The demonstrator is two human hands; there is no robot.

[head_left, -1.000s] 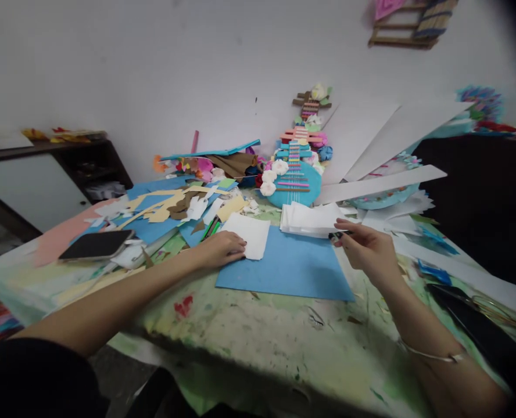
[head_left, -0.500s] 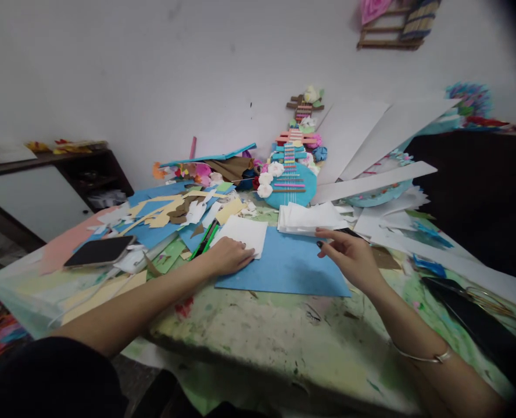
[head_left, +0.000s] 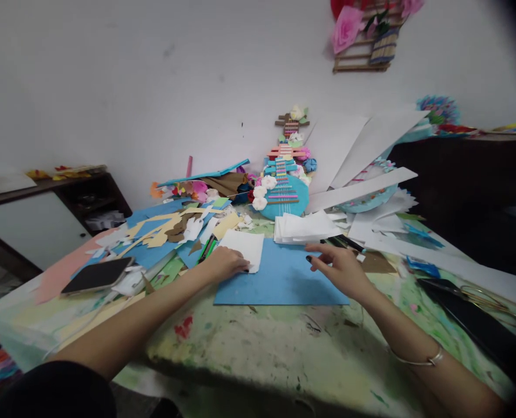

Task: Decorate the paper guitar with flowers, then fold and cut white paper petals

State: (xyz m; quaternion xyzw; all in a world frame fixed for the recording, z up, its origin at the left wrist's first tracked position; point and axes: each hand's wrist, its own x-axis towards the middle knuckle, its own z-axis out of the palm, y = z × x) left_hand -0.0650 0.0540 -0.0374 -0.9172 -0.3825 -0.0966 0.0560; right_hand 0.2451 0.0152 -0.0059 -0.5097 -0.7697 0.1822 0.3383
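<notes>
Paint-stained table [head_left: 258, 348] (pale wall [head_left: 131, 87] behind).

Note plain blue on the sheet [head_left: 279, 284], with white on the cut paper [head_left: 244, 241] and the paper stack [head_left: 304, 227]. Compare the worktop [head_left: 258, 342], mottled green and cream with a red blotch [head_left: 183, 328]. Observe turquoise on the lute-shaped craft [head_left: 300, 194], crossed by pink and brown bars [head_left: 283, 201].

Large sheet [head_left: 279, 288]: laid at the front middle of the counter [head_left: 258, 342].
Small paper [head_left: 247, 244]: set on the sheet's back left, touched by the left hand [head_left: 227, 264].
Right hand [head_left: 343, 270]: held over the sheet's right side.
Paper stack [head_left: 304, 227]: placed at the sheet's back edge, before the model lute [head_left: 295, 197].
Phone [head_left: 96, 276]: laid far left, paper scraps [head_left: 176, 226] strewn behind.
</notes>
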